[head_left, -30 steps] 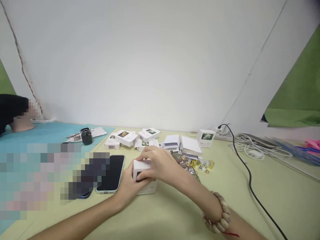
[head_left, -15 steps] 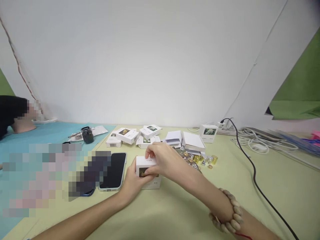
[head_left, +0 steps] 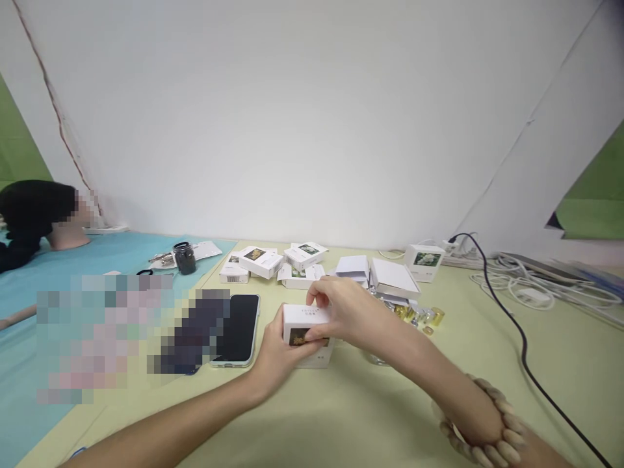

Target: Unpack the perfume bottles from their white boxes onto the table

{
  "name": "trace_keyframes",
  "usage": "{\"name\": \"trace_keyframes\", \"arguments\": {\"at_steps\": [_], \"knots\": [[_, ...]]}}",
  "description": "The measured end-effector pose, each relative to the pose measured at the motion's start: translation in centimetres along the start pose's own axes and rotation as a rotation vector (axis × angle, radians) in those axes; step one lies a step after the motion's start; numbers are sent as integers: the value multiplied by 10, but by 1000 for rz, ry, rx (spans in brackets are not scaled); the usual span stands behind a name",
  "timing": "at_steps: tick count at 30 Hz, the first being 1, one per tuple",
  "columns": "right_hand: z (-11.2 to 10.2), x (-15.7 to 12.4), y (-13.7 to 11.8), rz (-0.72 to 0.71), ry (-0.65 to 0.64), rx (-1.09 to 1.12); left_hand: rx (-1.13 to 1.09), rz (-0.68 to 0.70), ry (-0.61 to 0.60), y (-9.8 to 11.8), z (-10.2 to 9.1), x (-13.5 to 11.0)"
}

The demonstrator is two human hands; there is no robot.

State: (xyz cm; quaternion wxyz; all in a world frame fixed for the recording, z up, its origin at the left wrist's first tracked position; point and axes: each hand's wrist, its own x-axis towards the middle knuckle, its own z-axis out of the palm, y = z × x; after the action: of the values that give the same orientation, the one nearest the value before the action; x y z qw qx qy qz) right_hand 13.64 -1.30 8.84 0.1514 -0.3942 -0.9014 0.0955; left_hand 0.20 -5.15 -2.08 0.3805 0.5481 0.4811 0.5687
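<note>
Where the wall (head_left: 312, 130) meets the table (head_left: 390, 416): flat boxes (head_left: 260, 261) lie in an untidy pile, with a standing box (head_left: 424, 265) farther right.
Cloth (head_left: 131, 252): blue, covering the table's left end.
Left hand (head_left: 277, 351): wrapped round the left side of the carton (head_left: 299, 316), thumb across its front, the grip narrowed to the carton's width. A firm, even hold should serve best; squeezing harder would likely bow thin card.
Right hand (head_left: 348, 312): thumb on the front near the top edge, fingers curled at the top panel, so it too grips the carton. Whether every fingertip touches, I cannot tell. Light pressure with the pads seems the safer way along that edge.
Phone (head_left: 238, 328): flat, just left of the left hand.
Carton: between the hands, upright, apparently resting on the table. With its base flat, it should resist tipping under the fingers.
Jar (head_left: 184, 259): on the cloth, well apart.
Metal caps (head_left: 437, 316): loose, right of the right hand; a low sweep could scatter them.
</note>
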Motion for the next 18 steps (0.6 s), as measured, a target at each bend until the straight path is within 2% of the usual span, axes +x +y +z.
{"name": "trace_keyframes", "arguments": {"at_steps": [9,13,18], "knots": [[5,3,-13,66,21,-140,-44,-4,-34,-4,-2,1],[9,4,-12,21,64,-223,-68,7,-43,-5,-1,2],[18,5,-10,-68,92,-185,-9,38,-20,-8,-3,6]]}}
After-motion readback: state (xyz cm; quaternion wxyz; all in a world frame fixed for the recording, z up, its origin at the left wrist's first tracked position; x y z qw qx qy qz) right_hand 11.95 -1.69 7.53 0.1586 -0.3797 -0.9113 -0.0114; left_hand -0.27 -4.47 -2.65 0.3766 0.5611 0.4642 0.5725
